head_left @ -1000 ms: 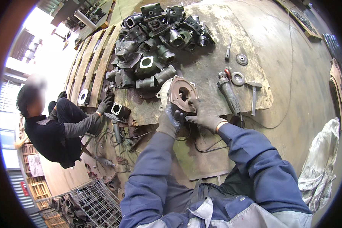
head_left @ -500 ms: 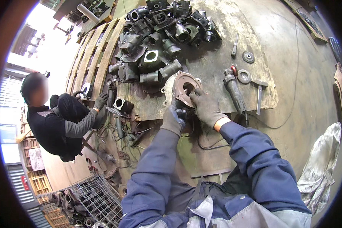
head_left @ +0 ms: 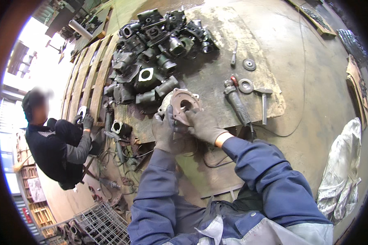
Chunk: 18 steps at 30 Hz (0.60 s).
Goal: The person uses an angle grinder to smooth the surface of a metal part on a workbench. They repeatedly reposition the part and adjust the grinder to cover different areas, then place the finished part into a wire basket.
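Observation:
Both my hands wear dark grey work gloves and hold a metal casting with a reddish-brown round flange and a wide hole in its middle. Its body behind the flange is pale grey. My left hand grips the casting's left edge, fingers pointing up. From the right, my right hand grasps the lower right of the flange, its fingers at the rim of the hole. The casting is tilted over the near edge of a worn worktable. Its underside is hidden by my hands.
A heap of dark castings covers the table's far left. To the right lie an angle grinder, a hammer, grinding discs and a handled tool. Left, a co-worker sits by a wooden pallet. Cables hang below.
My left hand has shifted from beneath the casting to its left side. The casting has turned slightly, while my right hand stays on it. The whole view has shifted.

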Tool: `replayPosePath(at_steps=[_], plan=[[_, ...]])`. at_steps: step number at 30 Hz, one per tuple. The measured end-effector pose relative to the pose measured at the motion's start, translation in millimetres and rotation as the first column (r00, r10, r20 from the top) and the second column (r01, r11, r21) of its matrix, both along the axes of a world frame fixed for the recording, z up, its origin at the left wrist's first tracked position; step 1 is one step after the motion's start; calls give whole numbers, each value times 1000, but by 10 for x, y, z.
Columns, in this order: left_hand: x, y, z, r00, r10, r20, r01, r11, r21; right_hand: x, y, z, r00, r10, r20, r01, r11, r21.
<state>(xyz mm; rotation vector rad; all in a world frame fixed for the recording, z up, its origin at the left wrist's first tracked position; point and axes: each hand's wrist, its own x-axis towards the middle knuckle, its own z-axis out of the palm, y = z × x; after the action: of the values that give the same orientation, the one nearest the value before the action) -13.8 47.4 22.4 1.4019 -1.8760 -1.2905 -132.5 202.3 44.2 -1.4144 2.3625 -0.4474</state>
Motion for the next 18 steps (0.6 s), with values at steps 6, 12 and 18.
replayPosePath(at_steps=[6, 12, 18], plan=[[-172, -25, -1, 951, -211, 227, 250, 955, -162, -28, -9, -2, 1000, 17, 21, -18, 999, 32], [-61, 158, 333, 923, -222, 313, 284, 944, -168, -64, 9, -114, 994, 44, -96, -45, 999, -14], [6, 102, 244, 906, -267, 328, 285, 959, -7, -21, -17, -143, 997, 25, -68, -27, 999, -31]])
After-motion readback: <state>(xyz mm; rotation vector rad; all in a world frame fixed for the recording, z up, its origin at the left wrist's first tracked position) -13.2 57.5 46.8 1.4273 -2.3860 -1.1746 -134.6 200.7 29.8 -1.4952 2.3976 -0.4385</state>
